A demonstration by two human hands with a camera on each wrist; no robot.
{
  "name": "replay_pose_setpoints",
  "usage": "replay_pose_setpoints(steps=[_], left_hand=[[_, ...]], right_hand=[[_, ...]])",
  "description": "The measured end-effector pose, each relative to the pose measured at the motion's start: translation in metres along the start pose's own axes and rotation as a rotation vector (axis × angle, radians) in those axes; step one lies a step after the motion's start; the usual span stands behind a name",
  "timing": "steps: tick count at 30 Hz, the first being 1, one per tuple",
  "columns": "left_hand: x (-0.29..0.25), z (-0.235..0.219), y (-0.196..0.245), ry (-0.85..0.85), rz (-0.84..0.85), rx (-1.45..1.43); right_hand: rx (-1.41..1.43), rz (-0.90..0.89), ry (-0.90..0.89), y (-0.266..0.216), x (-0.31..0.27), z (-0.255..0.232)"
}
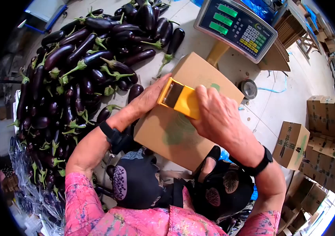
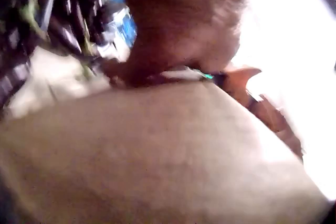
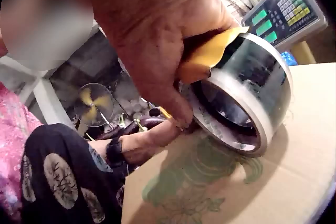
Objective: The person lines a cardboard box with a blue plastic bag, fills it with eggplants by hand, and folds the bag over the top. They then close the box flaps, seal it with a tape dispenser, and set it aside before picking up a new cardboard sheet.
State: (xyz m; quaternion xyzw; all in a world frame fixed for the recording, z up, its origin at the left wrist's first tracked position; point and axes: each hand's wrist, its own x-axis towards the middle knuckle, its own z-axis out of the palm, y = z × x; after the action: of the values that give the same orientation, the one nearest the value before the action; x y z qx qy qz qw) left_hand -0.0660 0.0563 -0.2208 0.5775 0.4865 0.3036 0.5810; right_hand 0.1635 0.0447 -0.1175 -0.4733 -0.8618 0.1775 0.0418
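A closed cardboard box (image 1: 155, 128) with faint green print lies tilted in front of the person's lap. My right hand (image 1: 220, 114) grips a yellow tape dispenser (image 1: 186, 103) over the box's top. In the right wrist view, its wide roll of clear tape (image 3: 265, 77) is seen close over the cardboard. My left hand (image 1: 151, 96) rests along the box's far-left edge, beside the front of the dispenser, which covers part of its fingertips. The left wrist view is blurred but shows that hand (image 2: 184, 29) at the edge of the box.
A large heap of eggplants (image 1: 85, 67) covers the floor at the left. Behind the box stands a scale display (image 1: 236, 29) with lit green digits. A loose tape roll (image 1: 248, 89) lies on the floor to the right, where printed boxes (image 1: 291, 145) are stacked.
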Motion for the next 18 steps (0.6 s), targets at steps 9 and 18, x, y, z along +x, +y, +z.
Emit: replay_pose_setpoints(steps=[9, 18], left_hand=[[0.003, -0.032, -0.033, -0.035, 0.068, 0.500], [0.006, -0.027, -0.040, 0.077, -0.020, 0.454]], right_hand=[[-0.029, -0.007, -0.133, -0.019, 0.036, 0.005], [-0.061, 0.111, -0.081, 0.038, -0.077, -0.006]])
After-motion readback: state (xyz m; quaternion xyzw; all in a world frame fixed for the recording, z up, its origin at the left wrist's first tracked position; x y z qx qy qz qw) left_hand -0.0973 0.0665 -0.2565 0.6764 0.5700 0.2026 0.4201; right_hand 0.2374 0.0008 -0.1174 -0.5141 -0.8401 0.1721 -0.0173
